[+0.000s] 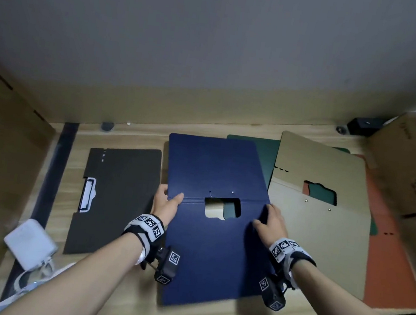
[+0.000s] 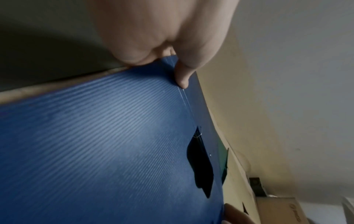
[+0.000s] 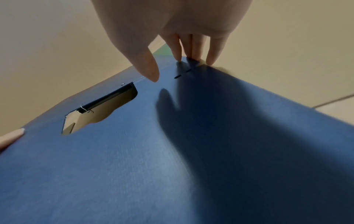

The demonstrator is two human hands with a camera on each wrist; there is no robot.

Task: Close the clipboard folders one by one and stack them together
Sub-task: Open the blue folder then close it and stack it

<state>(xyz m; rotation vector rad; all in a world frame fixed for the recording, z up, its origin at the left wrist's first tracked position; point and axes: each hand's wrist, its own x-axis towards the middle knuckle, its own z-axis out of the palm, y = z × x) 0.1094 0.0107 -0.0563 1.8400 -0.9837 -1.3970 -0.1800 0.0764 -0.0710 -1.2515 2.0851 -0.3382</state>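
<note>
A dark blue clipboard folder (image 1: 212, 248) lies spread open, outer face up, in the middle of the wooden table (image 1: 77, 153). My left hand (image 1: 168, 202) pinches its left edge at the fold line, thumb (image 2: 182, 75) on top and fingers hidden under the edge. At the right end of the fold, my right hand (image 1: 269, 221) touches the blue folder (image 3: 134, 174) with straight fingertips (image 3: 191, 57), thumb just above the surface. A black folder (image 1: 119, 199) lies open at the left with its clip (image 1: 87, 195) showing. A tan folder (image 1: 322, 235) lies open at the right.
Under the tan folder lie a green folder (image 1: 251, 157) and an orange one (image 1: 391, 269). A cardboard box (image 1: 407, 175) stands at the back right, with a black item (image 1: 363, 125) behind it. A white device (image 1: 30, 243) with a cable sits at the front left.
</note>
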